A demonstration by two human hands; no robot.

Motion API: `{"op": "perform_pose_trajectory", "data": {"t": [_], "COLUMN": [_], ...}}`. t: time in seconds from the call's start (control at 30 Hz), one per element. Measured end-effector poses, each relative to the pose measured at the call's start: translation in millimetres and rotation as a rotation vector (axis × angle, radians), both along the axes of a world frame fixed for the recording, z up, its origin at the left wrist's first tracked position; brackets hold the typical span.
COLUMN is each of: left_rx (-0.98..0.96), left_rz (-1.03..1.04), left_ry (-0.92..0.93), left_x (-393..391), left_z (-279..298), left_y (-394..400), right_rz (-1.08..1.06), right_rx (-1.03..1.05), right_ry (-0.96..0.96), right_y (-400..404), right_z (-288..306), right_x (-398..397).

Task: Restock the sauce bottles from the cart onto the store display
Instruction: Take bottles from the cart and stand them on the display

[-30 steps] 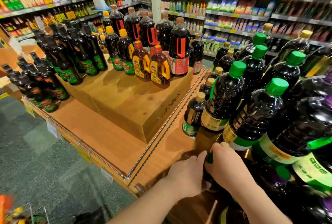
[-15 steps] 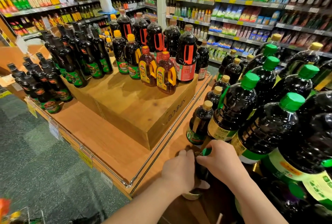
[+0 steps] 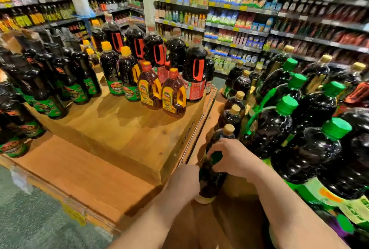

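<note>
A dark sauce bottle with a green cap stands on the lower wooden display shelf, at the near end of a row of gold-capped bottles. My left hand grips its body from the left. My right hand holds its neck and cap from the right. Large green-capped bottles crowd the right side.
A raised wooden box carries red-handled, yellow-handled and green-labelled bottles. More dark bottles line the left edge. Stocked store shelves fill the background. A grey floor lies at lower left.
The view has moved closer and to the right. Both hands stay on the bottle, which now stands a little further in, nearer the gold-capped row.
</note>
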State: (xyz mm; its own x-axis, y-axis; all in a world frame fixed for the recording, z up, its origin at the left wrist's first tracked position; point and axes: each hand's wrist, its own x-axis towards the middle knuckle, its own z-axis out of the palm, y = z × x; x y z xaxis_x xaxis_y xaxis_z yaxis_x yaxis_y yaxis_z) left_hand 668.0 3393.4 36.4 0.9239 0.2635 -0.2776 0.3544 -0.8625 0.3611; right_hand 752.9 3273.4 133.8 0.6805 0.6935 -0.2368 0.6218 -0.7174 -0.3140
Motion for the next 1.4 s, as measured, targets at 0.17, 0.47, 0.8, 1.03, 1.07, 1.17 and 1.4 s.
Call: {"op": "perform_pose_trajectory", "data": {"t": [0.17, 0.47, 0.8, 1.03, 1.07, 1.17, 1.4], "left_rx": [-0.123, -0.168, -0.263, -0.207, -0.188, -0.11, -0.022], "left_rz": [-0.003, -0.162, -0.225, -0.187, -0.183, -0.204, -0.085], "left_ry": [0.01, -0.052, -0.067, -0.018, -0.022, -0.031, -0.026], "left_x": [22, 46, 35, 19, 18, 15, -3], "left_z": [-14, -25, -28, -23, -21, -11, 16], "left_y": [11, 18, 18, 13, 13, 13, 13], "right_rz": [-0.045, -0.122, -0.414, -0.544, -0.539, -0.489, -0.2], "right_rx": [-0.068, -0.103, -0.052, 0.013, 0.022, 0.122, 0.213], "right_ry": [0.031, 0.016, 0.071, -0.048, -0.086, -0.244, -0.299], "right_y": [20, 25, 20, 13, 10, 2, -5], "right_z": [-3, -10, -24, -27, -25, -17, -11], "right_x": [22, 39, 28, 4, -1, -18, -49]}}
